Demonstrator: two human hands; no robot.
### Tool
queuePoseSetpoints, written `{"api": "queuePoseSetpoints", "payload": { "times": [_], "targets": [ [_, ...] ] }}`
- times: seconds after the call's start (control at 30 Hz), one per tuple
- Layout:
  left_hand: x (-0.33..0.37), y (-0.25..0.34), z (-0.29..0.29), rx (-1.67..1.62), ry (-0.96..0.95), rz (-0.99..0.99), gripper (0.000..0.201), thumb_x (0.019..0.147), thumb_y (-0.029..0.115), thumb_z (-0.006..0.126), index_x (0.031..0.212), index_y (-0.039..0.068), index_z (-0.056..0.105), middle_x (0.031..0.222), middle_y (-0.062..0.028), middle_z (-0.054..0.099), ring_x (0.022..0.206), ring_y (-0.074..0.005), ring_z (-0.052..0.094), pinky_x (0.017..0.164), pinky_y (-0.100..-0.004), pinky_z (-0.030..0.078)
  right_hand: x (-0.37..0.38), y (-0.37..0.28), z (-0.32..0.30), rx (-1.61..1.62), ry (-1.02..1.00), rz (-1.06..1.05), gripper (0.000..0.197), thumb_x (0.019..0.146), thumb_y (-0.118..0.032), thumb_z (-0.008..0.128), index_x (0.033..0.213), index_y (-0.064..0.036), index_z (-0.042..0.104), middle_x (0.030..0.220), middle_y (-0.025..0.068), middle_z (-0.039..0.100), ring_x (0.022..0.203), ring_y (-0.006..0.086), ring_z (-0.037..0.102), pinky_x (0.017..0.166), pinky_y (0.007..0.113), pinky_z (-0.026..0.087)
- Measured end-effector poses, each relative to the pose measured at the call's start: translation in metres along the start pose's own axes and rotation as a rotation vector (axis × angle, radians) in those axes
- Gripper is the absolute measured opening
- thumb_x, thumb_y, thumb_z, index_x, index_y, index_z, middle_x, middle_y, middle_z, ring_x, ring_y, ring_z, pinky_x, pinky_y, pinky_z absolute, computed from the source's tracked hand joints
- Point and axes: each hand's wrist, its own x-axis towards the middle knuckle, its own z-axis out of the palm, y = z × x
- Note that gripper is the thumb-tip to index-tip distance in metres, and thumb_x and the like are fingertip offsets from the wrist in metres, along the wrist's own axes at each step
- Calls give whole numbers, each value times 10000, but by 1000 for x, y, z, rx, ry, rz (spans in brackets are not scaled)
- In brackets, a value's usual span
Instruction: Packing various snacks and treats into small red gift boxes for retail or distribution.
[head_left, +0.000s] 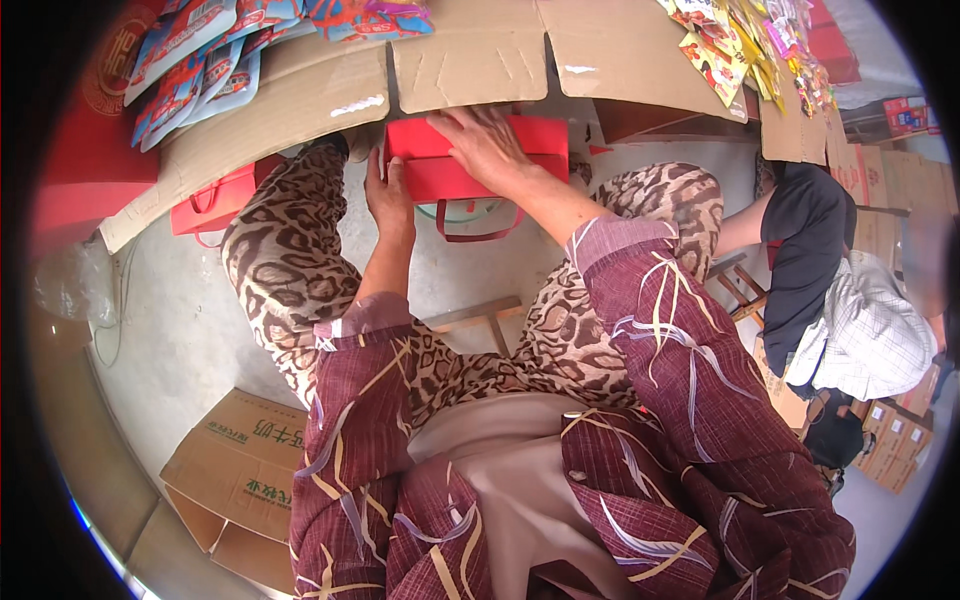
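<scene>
A red gift box (435, 178) with a dark red ribbon handle (478, 238) is between my knees, its far side hidden under a cardboard flap. My left hand (390, 195) grips the box's left edge, thumb on the near face and fingers along the side. Across the top lies my right hand (483, 148), fingers stretched out toward the flap and their tips close to its edge. The ribbon loop hangs toward me from the near side of the box.
Overhanging cardboard (470, 70) holds blue-red packets (205, 65) at left and yellow snack packets (715, 60) at right. Another red gift box (215, 200) stands beyond my left leg. An open brown carton (245, 450) lies at lower left. Another person's dark-clothed leg (815, 240) is at right.
</scene>
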Motion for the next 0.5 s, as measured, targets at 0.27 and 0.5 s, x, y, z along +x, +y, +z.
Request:
{"api": "queuePoseSetpoints", "payload": {
  "times": [0.27,0.5],
  "targets": [
    [-12,-10,9,-126,-27,-11,499,997,153,504,1433,-48,363,1411,-165,463,1245,-216,485,1026,-315,398,-23,-15,22,146,-1,87,145,826,-187,671,938,-102,709,1040,88,604,1122,305,536,929,524,416],
    [-25,2,13,-195,-66,-68,472,1010,122,427,1453,-21,350,1420,-121,460,1233,-200,499,1013,-309,416,-12,-25,19,121,-153,267,120,819,-130,617,873,-133,723,1026,79,645,1091,284,547,912,471,412]
  ]
}}
